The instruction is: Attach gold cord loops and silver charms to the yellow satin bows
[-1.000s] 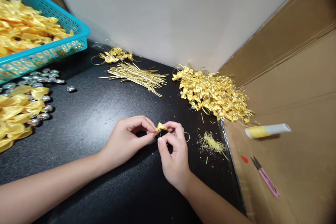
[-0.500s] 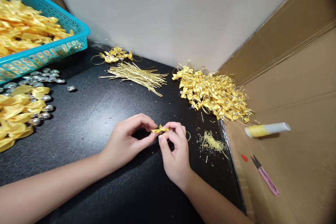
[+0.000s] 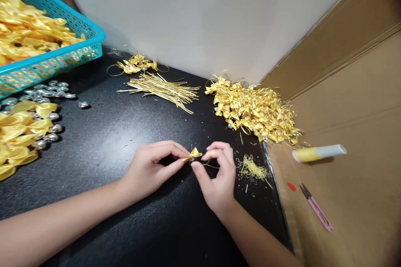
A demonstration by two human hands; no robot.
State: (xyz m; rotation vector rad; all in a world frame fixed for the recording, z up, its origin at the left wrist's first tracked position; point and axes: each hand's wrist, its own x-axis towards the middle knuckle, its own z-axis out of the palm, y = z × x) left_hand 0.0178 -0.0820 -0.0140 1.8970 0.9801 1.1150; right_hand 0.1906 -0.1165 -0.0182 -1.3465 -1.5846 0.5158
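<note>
A small yellow satin bow [image 3: 194, 154] is pinched at its left end between the thumb and fingers of my left hand [image 3: 158, 164]. Just under its middle a small shiny bead [image 3: 192, 159] shows in part. My right hand [image 3: 217, 175] is beside the bow on the right, with a gap between thumb and fingertips. Its thumb tip comes close to the bead; whether they touch I cannot tell. A thin gold cord [image 3: 213, 167] runs from the bow toward the right fingers, partly hidden by them.
A teal basket [image 3: 94, 38] of yellow bows stands back left, with silver beads [image 3: 52, 91] and loose bows [image 3: 21, 129] before it. Gold cords [image 3: 163, 89] lie behind my hands. Finished bows [image 3: 253, 110], cord scraps [image 3: 253, 167], pink-handled snips [image 3: 316, 208] and a tube [image 3: 319, 153] lie right.
The right fingers have come away from the bow, shifting right and spreading from the thumb. The bow has tilted, and the cord beside the right hand lies differently. My left hand still holds the bow.
</note>
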